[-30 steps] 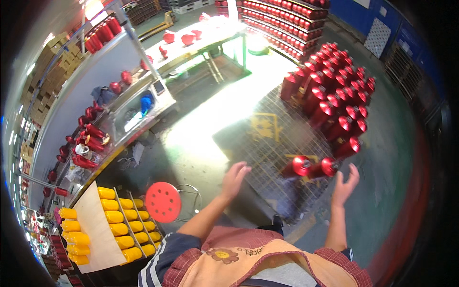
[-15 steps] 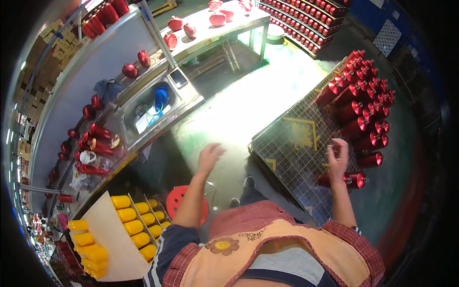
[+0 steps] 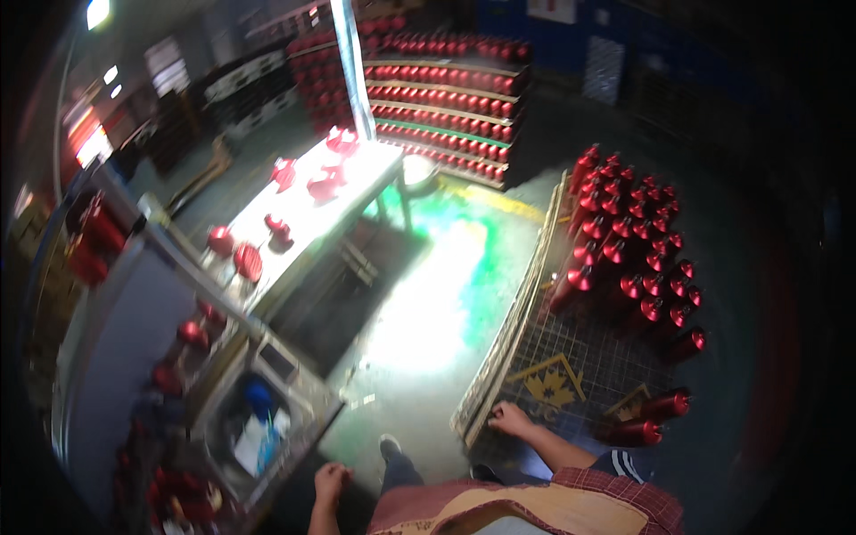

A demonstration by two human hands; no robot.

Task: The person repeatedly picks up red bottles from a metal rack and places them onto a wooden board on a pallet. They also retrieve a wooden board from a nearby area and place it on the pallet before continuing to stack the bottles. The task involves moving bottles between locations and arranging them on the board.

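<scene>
My left hand [image 3: 332, 479] hangs low beside the sink, fingers curled in, with nothing visible in it. My right hand [image 3: 510, 417] is over the near left edge of a dark gridded platform [image 3: 584, 370]. Its fingers are loosely bent and apart, and it holds nothing that I can see; whether it touches the edge I cannot tell. Many red metallic cylinders [image 3: 621, 227] with narrow silvery tips stand upright on the platform's far and right part. Nearer my right arm lie two red cylinders [image 3: 637, 433] on their sides.
A metal sink [image 3: 308, 401] holding blue and white items is at the left. Beyond it, a brightly lit table [image 3: 312, 205] carries several red rounded parts. A tall rack [image 3: 437, 111] of red parts stands at the back. Red pieces [image 3: 183, 499] crowd the bench at lower left.
My view has swung up and forward, bringing the rack and far table into fuller sight. Both hands are lower in view, and the right has moved from the cylinders to the platform's left edge.
</scene>
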